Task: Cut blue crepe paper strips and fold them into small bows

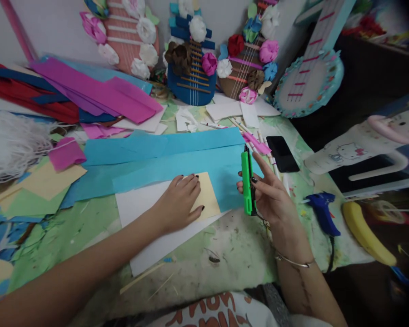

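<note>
My left hand lies flat, fingers stretched out, over a cream piece of paper. Under that paper is a white sheet, which overlaps wide blue paper behind it. My right hand grips a green utility knife, held upright above the right end of the blue paper. Its black tip points away from me, and I cannot make out whether any blade is out.
At right are a black phone, a blue glue gun, a banana and a white tumbler. Folded coloured paper and white yarn lie left. Decorated paper instruments stand along the back.
</note>
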Tool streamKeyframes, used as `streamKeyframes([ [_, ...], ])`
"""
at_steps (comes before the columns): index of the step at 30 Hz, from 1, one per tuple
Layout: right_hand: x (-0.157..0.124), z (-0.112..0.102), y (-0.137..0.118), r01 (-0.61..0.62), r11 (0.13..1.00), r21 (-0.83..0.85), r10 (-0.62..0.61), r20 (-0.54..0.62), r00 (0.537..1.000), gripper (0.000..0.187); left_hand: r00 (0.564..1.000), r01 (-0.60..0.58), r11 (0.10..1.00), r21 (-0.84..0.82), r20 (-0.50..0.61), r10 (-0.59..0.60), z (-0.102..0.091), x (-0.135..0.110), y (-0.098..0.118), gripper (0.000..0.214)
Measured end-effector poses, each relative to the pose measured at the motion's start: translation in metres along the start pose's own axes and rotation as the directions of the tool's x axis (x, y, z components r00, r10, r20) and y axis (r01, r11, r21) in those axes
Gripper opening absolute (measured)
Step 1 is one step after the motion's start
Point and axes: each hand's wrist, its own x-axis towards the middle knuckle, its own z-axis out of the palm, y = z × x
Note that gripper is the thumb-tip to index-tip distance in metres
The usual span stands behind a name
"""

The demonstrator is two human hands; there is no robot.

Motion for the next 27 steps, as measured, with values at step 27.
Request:
streamKeyframes([
  [27,0.006,-0.001,0.014,-0.045,0.99,0.134,0.051,-0.044,0.998,0.047,1.0,0.014,1.0,-0.022,0.023,-0.013,0.0,0.01,0.004,0.07],
])
